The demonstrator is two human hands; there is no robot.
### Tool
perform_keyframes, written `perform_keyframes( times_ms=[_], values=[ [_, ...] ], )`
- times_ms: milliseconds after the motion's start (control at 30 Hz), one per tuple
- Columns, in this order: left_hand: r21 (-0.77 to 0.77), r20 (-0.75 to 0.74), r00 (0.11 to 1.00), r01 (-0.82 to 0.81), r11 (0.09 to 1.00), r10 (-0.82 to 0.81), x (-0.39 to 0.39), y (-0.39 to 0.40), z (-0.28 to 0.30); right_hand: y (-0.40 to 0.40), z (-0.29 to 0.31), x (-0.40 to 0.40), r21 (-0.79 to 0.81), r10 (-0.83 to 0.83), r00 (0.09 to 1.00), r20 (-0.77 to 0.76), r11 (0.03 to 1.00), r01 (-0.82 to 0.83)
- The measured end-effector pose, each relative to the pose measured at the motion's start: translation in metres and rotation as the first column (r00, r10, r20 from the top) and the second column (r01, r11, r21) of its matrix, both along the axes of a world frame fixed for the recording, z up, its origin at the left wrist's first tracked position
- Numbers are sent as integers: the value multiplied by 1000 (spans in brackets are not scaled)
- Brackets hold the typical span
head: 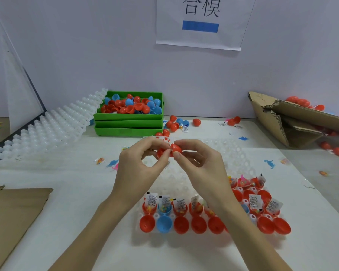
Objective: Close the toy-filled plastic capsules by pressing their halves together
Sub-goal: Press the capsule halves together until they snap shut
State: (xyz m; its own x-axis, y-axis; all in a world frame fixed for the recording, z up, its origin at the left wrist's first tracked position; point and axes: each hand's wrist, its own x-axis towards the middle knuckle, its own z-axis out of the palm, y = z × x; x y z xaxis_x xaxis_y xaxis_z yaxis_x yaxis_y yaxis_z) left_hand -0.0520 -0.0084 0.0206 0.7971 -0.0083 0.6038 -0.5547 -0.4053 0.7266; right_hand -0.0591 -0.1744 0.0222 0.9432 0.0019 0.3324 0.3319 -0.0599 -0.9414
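Both hands pinched one red capsule above the middle of the counter.

The left hand (139, 165) held one red half between thumb and fingertips, and the right hand (200, 163) gripped the other half, the two halves of the red capsule (171, 150) touching. Beneath the forearms, toward the counter's (76, 222) near edge, a white tray (241, 159) held rows of open capsule halves (181, 224), some stuffed with toys and paper slips. At the far edge, stacked green bins (128, 125) carried loose red and blue halves.
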Motion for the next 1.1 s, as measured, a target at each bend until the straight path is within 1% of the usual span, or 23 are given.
perform_keyframes(
  times_ms=[200,233,333,433,567,733,833,933,1100],
  values=[
    [41,-27,997,77,996,-76,-1,2,2,-3,2,1,6,-20,1000,15,1000,20],
    [24,-36,996,78,997,-77,-1,1,1,-3,3,1,6,-9,1000,20,1000,8],
    [-93,-87,991,92,991,-100,0,0,-1,-3,4,-1,13,42,998,48,999,-43],
    [-175,-112,982,132,976,-153,3,3,-2,-3,6,-2,-7,69,995,79,998,-68],
    [-289,-147,962,179,940,-228,3,4,2,-4,7,0,-35,47,993,107,998,-44],
    [-396,-217,929,195,897,-298,3,6,7,-2,6,0,-6,23,994,109,1000,-23],
    [-399,-228,919,212,892,-321,3,9,9,-3,6,0,-29,52,989,138,998,-48],
    [-392,-205,922,231,891,-329,3,11,10,-5,8,0,-49,69,983,167,997,-62],
    [-355,-195,938,207,912,-288,3,13,8,-5,6,1,-134,48,973,226,991,-18]
  ],
)
